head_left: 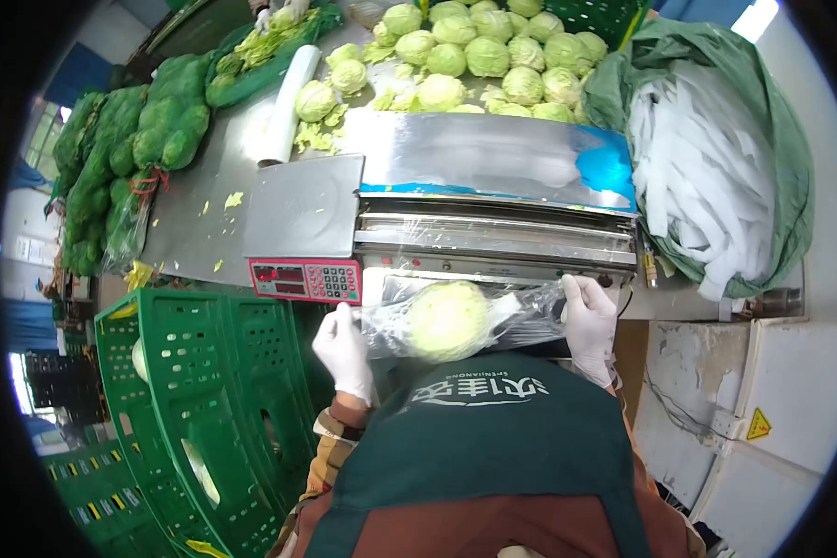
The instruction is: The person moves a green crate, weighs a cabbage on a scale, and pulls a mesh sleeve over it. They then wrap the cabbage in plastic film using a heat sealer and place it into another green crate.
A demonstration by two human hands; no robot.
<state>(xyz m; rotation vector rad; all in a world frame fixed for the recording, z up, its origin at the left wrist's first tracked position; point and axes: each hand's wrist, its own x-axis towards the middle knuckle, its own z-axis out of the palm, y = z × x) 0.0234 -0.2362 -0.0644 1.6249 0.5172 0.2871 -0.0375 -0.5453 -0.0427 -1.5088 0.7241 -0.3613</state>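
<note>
A pale green cabbage (448, 321) lies on clear plastic film (539, 316) in front of the steel wrapping machine (493, 232). At the film's left side, my gloved left hand (344, 353) pinches its edge. My gloved right hand (590, 325) grips the film's opposite edge, near the machine's front right corner. Neither hand touches the cabbage, which sits between them close to the green apron (484, 446). Left of the machine is a scale (302, 209) with a red keypad panel.
Loose cabbages (486, 56) are heaped behind the machine. Netted cabbages (172, 107) and a film roll (290, 104) lie left. A green bag (790, 186) of white strips stands right. Green crates (186, 372) are at lower left. Another person's gloved hands (262, 20) show at the top.
</note>
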